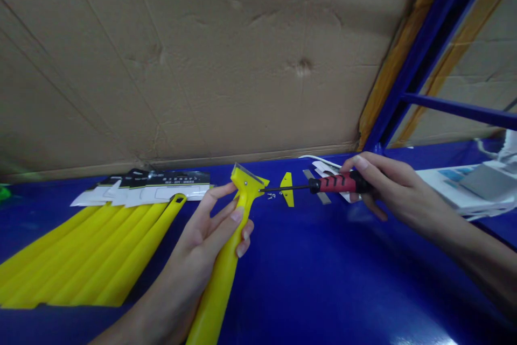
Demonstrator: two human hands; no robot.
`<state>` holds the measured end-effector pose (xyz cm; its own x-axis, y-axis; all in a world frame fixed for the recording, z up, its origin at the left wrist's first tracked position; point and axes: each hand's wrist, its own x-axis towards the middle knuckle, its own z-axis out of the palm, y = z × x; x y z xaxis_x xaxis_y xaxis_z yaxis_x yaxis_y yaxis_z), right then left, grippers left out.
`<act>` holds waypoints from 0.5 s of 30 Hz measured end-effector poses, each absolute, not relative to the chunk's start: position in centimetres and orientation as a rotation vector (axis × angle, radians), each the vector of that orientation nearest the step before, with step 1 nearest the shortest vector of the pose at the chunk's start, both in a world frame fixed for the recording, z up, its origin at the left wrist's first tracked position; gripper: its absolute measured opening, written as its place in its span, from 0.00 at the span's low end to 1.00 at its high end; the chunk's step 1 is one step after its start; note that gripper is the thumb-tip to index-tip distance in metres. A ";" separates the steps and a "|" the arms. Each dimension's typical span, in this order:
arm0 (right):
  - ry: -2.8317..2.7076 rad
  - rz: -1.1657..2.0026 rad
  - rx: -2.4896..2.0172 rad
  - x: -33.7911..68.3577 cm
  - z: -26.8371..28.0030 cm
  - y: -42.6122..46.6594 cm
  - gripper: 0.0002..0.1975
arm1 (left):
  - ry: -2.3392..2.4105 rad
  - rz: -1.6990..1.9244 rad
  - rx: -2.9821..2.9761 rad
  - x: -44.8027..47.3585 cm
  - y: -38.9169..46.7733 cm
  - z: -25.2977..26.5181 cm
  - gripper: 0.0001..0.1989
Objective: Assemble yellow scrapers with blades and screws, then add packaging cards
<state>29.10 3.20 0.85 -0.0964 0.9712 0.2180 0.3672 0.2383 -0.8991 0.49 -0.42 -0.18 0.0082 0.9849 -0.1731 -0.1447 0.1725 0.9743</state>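
My left hand (220,226) is wrapped round the neck of a yellow scraper (220,286), its head tilted up with a blade along the top edge. In my right hand (388,189) is a screwdriver (337,183) with a red and black handle. Its dark shaft points left, and the tip meets the scraper head at a small screw. Below the shaft several tiny screws (271,196) lie on the blue table. A loose yellow blade cover (287,190) lies behind the shaft, and a grey metal blade (317,187) sits partly hidden behind the screwdriver.
Several yellow handles (100,253) lie side by side at the left, with black-and-white packets (149,186) behind them. A brown cardboard wall (242,65) closes the back. At the right stand a blue metal frame (420,49) and a white device (464,189) with a cable.
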 end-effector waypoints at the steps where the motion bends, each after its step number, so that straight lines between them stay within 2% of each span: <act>1: -1.627 0.873 -1.281 29.1 0.8 3.3 0.25 | 1.183 1.156 0.969 0.5 -0.4 -0.1 0.25; 5: -1.650 0.991 -1.144 29.8 0.7 3.2 0.18 | 1.203 1.173 0.958 0.5 -0.4 -0.1 0.26; 9: -1.647 0.919 -1.091 29.9 0.9 3.1 0.16 | 1.192 1.148 0.953 0.5 -0.5 -0.2 0.26; 15: -1.680 0.834 -1.283 29.2 1.1 3.1 0.25 | 1.181 1.123 0.927 0.6 -0.4 -0.3 0.27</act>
<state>29.24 3.11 1.05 -0.1211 0.9671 0.2236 0.4065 0.2538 -0.8777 0.56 -0.45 -0.29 0.0187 0.9761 -0.2164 -0.1671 0.2165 0.9619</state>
